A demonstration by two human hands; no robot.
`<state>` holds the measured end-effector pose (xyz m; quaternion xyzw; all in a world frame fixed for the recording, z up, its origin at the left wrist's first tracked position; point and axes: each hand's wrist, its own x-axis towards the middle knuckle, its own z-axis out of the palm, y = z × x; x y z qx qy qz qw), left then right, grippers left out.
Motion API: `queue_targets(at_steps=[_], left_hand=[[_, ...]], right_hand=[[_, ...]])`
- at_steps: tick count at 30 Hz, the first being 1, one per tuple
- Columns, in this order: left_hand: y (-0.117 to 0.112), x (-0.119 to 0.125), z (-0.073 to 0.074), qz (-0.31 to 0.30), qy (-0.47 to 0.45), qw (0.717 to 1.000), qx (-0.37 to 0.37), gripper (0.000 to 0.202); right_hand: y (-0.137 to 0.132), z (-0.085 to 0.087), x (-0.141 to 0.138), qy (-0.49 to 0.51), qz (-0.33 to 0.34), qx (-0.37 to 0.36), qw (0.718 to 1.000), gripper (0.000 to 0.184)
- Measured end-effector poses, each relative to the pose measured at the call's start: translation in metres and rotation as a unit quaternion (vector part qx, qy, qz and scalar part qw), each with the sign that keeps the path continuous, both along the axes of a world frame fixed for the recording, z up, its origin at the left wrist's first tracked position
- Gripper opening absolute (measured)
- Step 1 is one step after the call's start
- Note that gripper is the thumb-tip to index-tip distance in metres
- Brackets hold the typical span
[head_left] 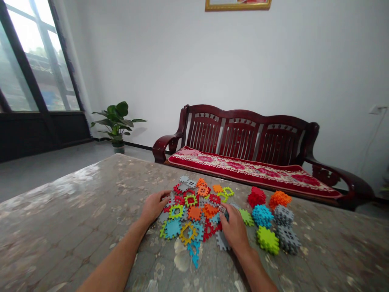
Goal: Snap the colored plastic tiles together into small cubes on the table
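A heap of flat, toothed plastic tiles (194,211) in red, orange, green, teal, yellow and grey lies on the table (75,227). My left hand (154,206) rests at the heap's left edge, fingers curled onto the pieces. My right hand (234,230) lies on the heap's right side, its fingers closed over a grey tile (223,210). Right of my right hand stand several assembled cubes: red (257,196), orange (279,199), teal (262,215), grey (283,215), green (268,239) and another grey (288,239).
The table has a glossy patterned top. Behind it stands a dark wooden bench (243,140) with a red cushion. A potted plant (117,123) sits by the wall beside a large window (33,61).
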<state>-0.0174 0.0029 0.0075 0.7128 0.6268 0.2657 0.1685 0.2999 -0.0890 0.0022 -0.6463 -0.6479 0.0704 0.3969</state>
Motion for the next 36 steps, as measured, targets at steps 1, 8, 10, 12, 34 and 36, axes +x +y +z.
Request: queue_targets(at_steps=[1, 8, 10, 12, 34, 36], left_hand=[[0.000, 0.000, 0.000, 0.003, 0.001, 1.000, 0.002, 0.039], [0.001, 0.000, -0.002, 0.004, -0.004, 1.000, 0.004, 0.037], [0.002, 0.000, -0.002, 0.005, -0.004, 1.000, 0.004, 0.035], [0.001, 0.000, -0.001, 0.005, -0.005, 1.000, 0.003, 0.034], [0.002, 0.001, -0.002, 0.023, 0.026, 0.999, 0.009, 0.035], [0.002, 0.001, -0.002, 0.025, 0.023, 0.999, 0.002, 0.034]], right_hand=[[0.004, 0.003, -0.001, -0.003, -0.002, -0.007, 1.000, 0.041], [0.044, 0.013, 0.001, -0.080, -0.004, -0.082, 0.993, 0.050], [0.052, 0.009, 0.004, -0.094, -0.003, -0.096, 0.991, 0.052], [0.057, 0.004, 0.006, -0.096, -0.003, -0.096, 0.991, 0.050], [0.065, 0.003, -0.003, -0.067, 0.015, -0.045, 0.997, 0.051], [0.064, 0.004, -0.004, -0.068, 0.011, -0.039, 0.997, 0.050]])
